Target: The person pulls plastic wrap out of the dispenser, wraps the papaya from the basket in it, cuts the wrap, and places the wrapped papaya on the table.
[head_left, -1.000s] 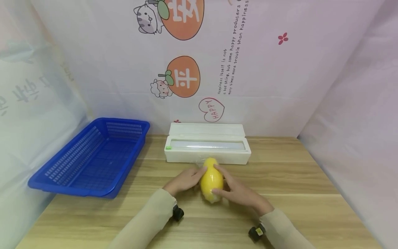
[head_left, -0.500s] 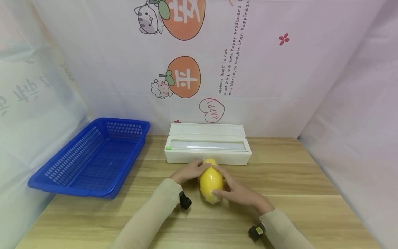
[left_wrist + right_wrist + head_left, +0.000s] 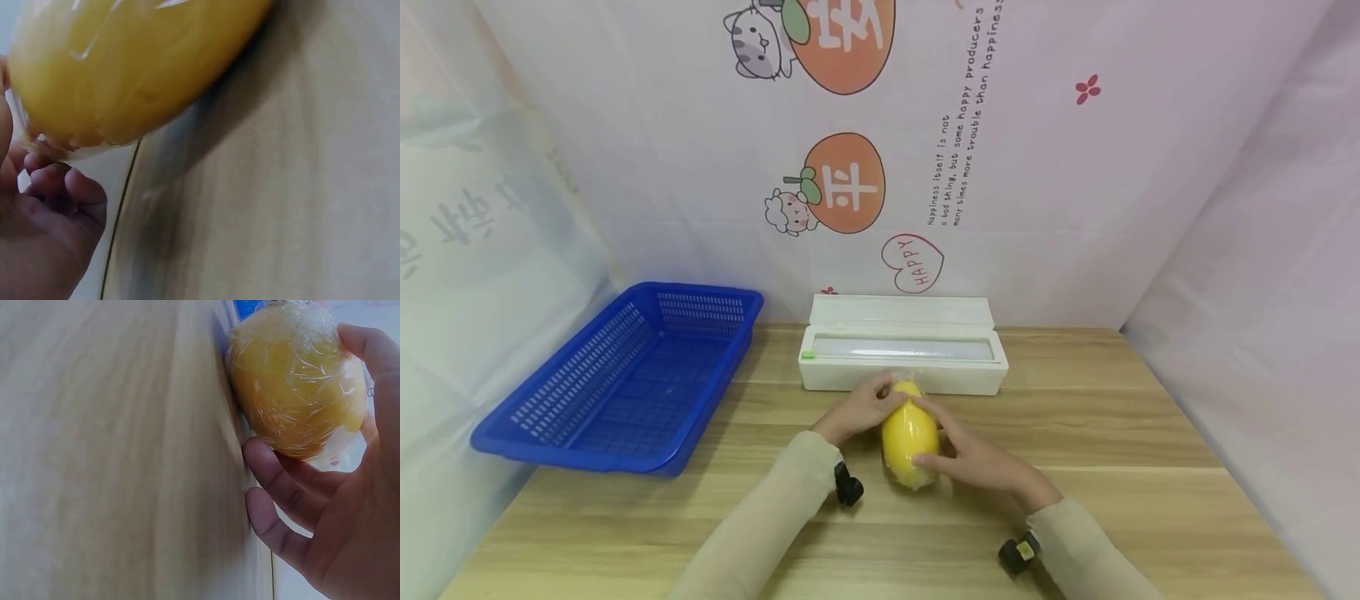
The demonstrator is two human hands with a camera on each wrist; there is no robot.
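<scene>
A yellow oval fruit [image 3: 910,437] wrapped in cling film sits on the table, its far end close to the white box. At that far end my left hand [image 3: 862,410] has curled fingers pinching the cling film [image 3: 53,149], as the left wrist view shows. My right hand [image 3: 977,458] holds the fruit from the right, thumb near its close end and forefinger at the far end. In the right wrist view, film lies crumpled over the close end of the fruit [image 3: 294,381], and two fingers [image 3: 281,481] curl under its side near the tabletop.
Behind the fruit stands a white cling film box [image 3: 902,379] with its lid raised and a roll inside. A blue plastic basket [image 3: 681,421] is on the left of the wooden table [image 3: 1075,417]. Printed white sheets [image 3: 1037,208] surround the back and sides.
My left hand has moved forward and slightly right, from the fruit's left side to its far end. The right hand has kept its hold, and the fruit has barely moved.
</scene>
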